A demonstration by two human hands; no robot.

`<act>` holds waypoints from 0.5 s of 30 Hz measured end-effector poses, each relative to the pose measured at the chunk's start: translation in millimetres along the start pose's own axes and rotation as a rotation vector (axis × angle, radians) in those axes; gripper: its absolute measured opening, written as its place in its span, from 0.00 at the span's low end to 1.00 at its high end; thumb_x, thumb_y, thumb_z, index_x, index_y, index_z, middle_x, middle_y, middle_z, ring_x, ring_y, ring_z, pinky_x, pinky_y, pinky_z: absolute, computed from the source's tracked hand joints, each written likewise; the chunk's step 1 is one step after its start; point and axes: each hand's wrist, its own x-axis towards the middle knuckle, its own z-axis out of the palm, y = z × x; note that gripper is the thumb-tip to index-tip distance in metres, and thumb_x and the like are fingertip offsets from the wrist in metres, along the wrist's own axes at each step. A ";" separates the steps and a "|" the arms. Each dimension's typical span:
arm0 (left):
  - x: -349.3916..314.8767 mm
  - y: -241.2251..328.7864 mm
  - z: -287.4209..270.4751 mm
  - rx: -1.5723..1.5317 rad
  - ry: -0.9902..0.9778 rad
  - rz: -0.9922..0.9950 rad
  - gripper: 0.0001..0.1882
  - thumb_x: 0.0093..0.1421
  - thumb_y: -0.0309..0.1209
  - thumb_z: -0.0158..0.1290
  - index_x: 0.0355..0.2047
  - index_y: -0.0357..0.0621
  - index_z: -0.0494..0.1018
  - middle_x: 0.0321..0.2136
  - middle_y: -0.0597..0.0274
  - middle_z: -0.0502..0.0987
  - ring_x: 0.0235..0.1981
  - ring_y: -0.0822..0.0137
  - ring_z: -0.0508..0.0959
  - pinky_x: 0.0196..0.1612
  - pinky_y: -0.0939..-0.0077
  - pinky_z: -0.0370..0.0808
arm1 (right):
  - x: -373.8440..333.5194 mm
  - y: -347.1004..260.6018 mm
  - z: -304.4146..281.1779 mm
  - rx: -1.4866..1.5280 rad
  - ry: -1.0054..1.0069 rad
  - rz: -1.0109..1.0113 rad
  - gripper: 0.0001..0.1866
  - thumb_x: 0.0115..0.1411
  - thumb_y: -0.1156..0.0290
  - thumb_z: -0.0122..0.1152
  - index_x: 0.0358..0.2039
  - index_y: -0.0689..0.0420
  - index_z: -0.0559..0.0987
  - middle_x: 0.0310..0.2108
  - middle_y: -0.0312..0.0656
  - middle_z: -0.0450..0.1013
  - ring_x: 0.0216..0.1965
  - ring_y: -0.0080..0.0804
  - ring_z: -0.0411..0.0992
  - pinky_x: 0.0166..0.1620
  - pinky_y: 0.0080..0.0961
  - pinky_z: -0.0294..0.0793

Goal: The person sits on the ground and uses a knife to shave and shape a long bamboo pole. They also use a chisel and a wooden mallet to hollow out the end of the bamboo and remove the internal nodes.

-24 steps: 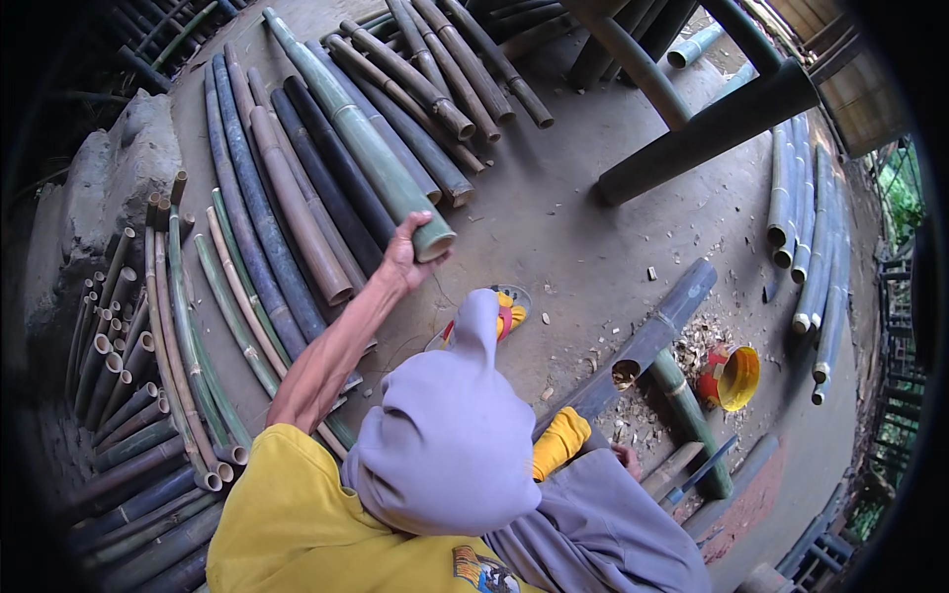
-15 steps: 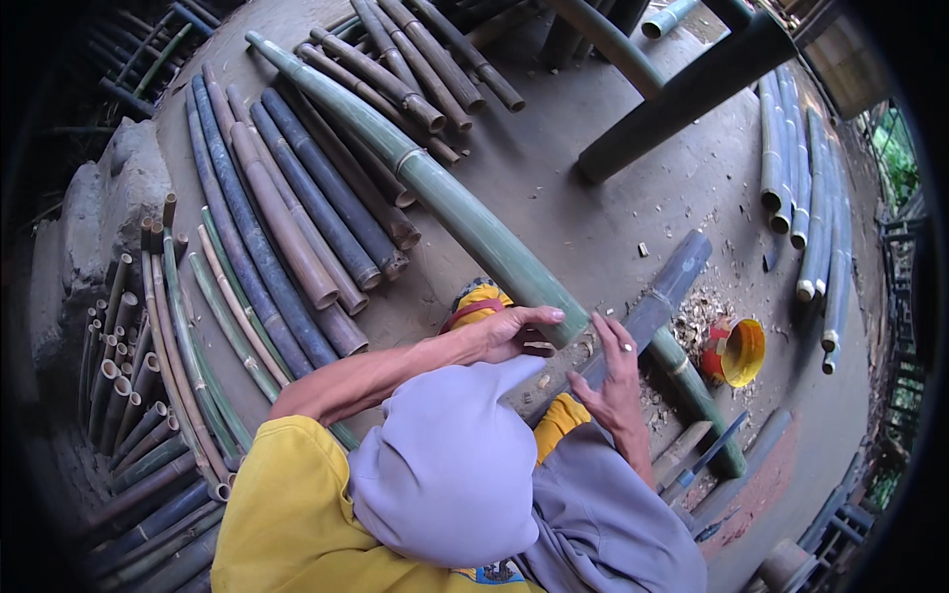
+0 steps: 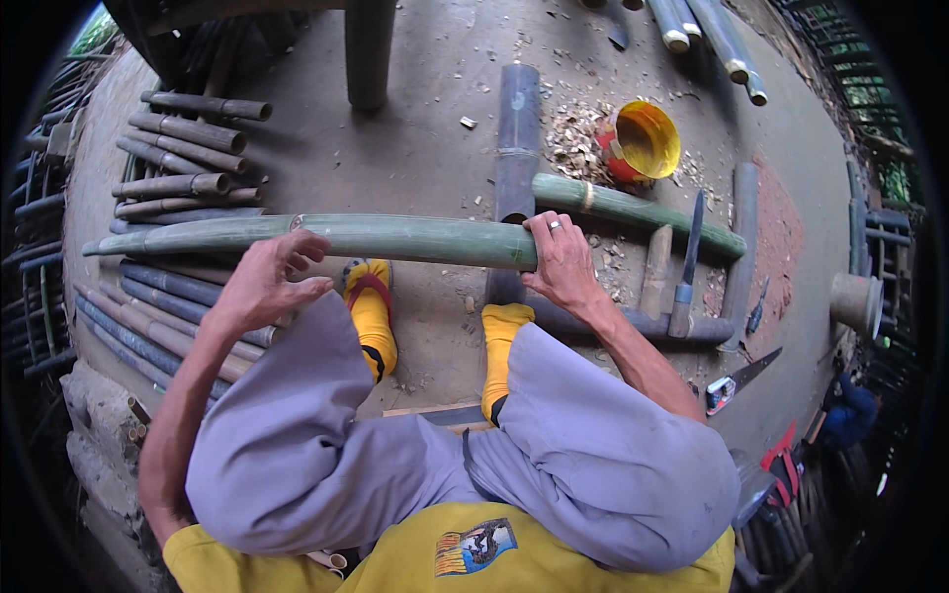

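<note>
Our right hand (image 3: 568,267) grasps the right end of the long green pole (image 3: 420,240), fingers curled over it. Our left hand (image 3: 267,280) is loosely spread, thumb apart, its fingers at the pole's near edge; we cannot tell whether they touch. The pole spans left to right, beyond our feet (image 3: 505,346).

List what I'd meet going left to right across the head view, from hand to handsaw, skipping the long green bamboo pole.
Left hand → left yellow sock → right yellow sock → right hand → red-and-yellow bucket → long-bladed knife → handsaw.
</note>
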 end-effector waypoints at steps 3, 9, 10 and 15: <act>24.0 15.9 9.0 0.356 -0.009 0.208 0.33 0.46 0.36 0.67 0.52 0.41 0.70 0.48 0.50 0.74 0.52 0.53 0.73 0.55 0.58 0.70 | -11.1 22.7 8.8 -0.092 0.129 -0.058 0.38 0.29 0.71 0.77 0.44 0.53 0.69 0.41 0.43 0.66 0.45 0.42 0.66 0.46 0.38 0.66; 119.8 14.4 118.6 0.661 0.085 0.360 0.40 0.38 0.39 0.68 0.53 0.44 0.67 0.49 0.49 0.72 0.54 0.52 0.71 0.55 0.56 0.69 | -14.2 32.5 47.0 -0.089 0.159 -0.040 0.42 0.31 0.69 0.78 0.49 0.50 0.66 0.46 0.43 0.63 0.48 0.44 0.64 0.48 0.42 0.65; 134.2 14.1 136.7 0.614 0.045 0.316 0.35 0.38 0.38 0.67 0.48 0.44 0.69 0.44 0.50 0.75 0.50 0.52 0.74 0.53 0.57 0.71 | -20.4 29.7 47.6 -0.047 0.150 -0.031 0.40 0.33 0.67 0.78 0.49 0.51 0.66 0.46 0.44 0.64 0.49 0.45 0.64 0.49 0.42 0.65; 131.8 0.9 177.3 0.611 0.093 0.350 0.24 0.37 0.32 0.62 0.37 0.43 0.70 0.34 0.54 0.79 0.40 0.53 0.80 0.43 0.58 0.75 | -60.1 58.9 8.5 0.132 0.284 0.156 0.34 0.48 0.57 0.71 0.53 0.55 0.69 0.48 0.49 0.66 0.53 0.49 0.62 0.55 0.46 0.63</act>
